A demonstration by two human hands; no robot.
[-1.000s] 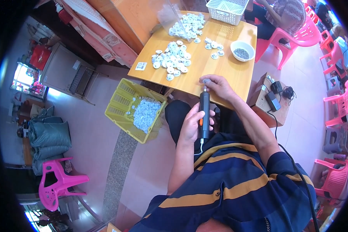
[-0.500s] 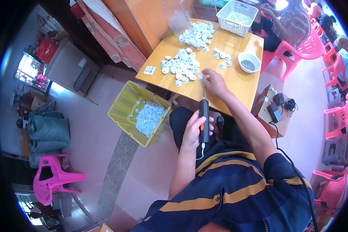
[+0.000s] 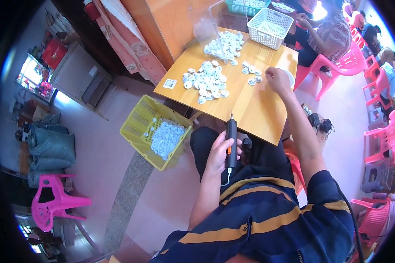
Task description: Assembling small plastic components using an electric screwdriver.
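Observation:
My left hand (image 3: 217, 154) is wrapped round a black electric screwdriver (image 3: 231, 147), held upright with its bit pointing at the table's near edge. A white cable runs from the screwdriver's lower end. At the right side of the wooden table (image 3: 245, 103), my right hand (image 3: 278, 80) is over a white bowl (image 3: 291, 77) and covers most of it. Its fingers are curled; anything between them is too small or hidden to tell. Left of that hand lies a small group of white round discs (image 3: 251, 70). A larger pile of discs (image 3: 205, 79) spreads nearer the table's left side.
Another disc pile (image 3: 228, 44) lies by a clear plastic container (image 3: 206, 31) at the back. A white basket (image 3: 270, 28) stands at the far corner. Below the table's left edge, a yellow crate (image 3: 134, 125) holds pale pieces. A person sits on a pink chair (image 3: 333, 65).
My right hand has moved from a disc near the table's front edge, right to the bowl, whose small grey pieces showed earlier. That disc now lies beside the pile. My left hand keeps the screwdriver.

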